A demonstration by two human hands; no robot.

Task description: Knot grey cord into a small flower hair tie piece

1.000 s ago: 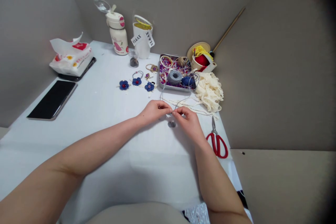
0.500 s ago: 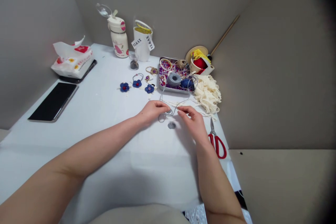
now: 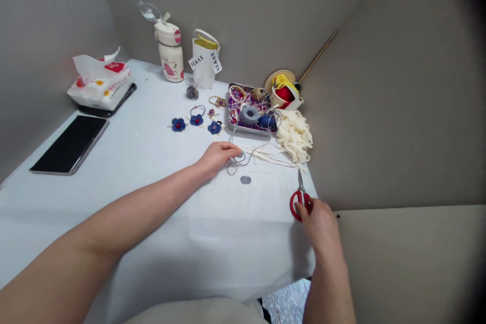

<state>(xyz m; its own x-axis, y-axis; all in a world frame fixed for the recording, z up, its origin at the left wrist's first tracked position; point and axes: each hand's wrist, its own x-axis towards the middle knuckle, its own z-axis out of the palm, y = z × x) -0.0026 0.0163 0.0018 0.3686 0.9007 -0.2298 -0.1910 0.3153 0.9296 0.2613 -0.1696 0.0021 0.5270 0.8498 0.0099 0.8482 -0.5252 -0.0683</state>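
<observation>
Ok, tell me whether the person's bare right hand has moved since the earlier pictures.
Yes: the right hand has moved right and nearer the person, judged against the rectangular metal tin, away from the thin grey cord to the red-handled steel scissors.

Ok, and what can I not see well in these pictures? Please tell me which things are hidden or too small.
All in the head view:
Left hand: it covers the end of the grey cord, so any hold on it is hidden.
Right hand: it hides part of the handles of the red scissors.
Beads in the metal tin: too small to tell apart.
Small jar: its contents are too small to identify.
</observation>
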